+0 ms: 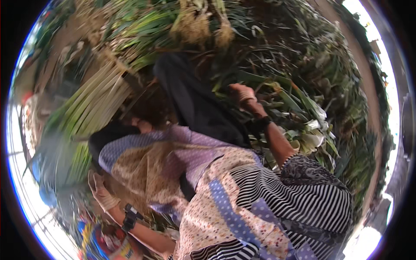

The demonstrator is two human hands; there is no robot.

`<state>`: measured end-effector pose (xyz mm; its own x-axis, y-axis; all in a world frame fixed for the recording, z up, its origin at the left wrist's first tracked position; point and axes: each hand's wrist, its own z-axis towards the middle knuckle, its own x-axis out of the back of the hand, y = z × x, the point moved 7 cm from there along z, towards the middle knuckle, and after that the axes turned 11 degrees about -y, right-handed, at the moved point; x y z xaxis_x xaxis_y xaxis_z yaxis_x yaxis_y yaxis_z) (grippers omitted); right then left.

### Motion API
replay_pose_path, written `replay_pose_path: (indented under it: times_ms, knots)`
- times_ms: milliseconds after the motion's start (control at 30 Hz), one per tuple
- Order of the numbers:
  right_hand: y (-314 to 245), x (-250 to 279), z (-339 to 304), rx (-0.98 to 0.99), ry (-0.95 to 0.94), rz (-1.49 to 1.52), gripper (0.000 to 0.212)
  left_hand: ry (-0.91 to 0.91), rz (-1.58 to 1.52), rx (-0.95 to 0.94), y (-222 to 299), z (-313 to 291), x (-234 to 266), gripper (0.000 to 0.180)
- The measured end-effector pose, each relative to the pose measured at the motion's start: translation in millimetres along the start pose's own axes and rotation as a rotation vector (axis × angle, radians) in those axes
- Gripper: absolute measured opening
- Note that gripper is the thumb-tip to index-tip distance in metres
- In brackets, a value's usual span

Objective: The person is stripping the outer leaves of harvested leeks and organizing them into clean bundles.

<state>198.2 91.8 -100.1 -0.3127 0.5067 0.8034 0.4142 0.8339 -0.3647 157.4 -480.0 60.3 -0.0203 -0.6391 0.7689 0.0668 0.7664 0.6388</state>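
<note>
My left hand (103,193), wearing a pale covering over the palm, is stretched out low on the left with its fingers apart and nothing visible in them. Close above it fans a bundle of long green leek-like leaves (93,102), pale toward the stem end. My right hand (243,94), also wrapped in a pale covering, is closed among loose green leaves (290,97) to the right of my raised knee. Whatever its fingers hold, if anything, is hidden. Each wrist carries a dark strap.
Bundles with tan roots (195,24) lie at the top. A large heap of cut leaves (320,65) fills the right side, with pale leaves (312,138) near my right forearm. A colourful bag (115,242) lies at lower left. My dark-trousered leg (195,95) and patterned apron (160,173) occupy the middle.
</note>
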Motion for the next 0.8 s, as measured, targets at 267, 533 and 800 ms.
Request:
replay_pose_path:
  times_ms: [267, 533, 800]
  knots:
    - [69.2, -37.3, 25.8, -0.010, 0.056, -0.272, 0.021, -0.018, 0.123, 0.168, 27.4, 80.2, -73.7, 0.063]
    - [51.3, -40.5, 165.3, 0.106, 0.044, -0.365, 0.028, 0.012, 0.165, 0.171, 51.9, 92.4, -77.7, 0.052]
    - [75.4, -60.4, 234.8, 0.209, -0.143, -0.631, 0.045, -0.238, 0.941, 0.660, 108.1, 110.0, -79.7, 0.073]
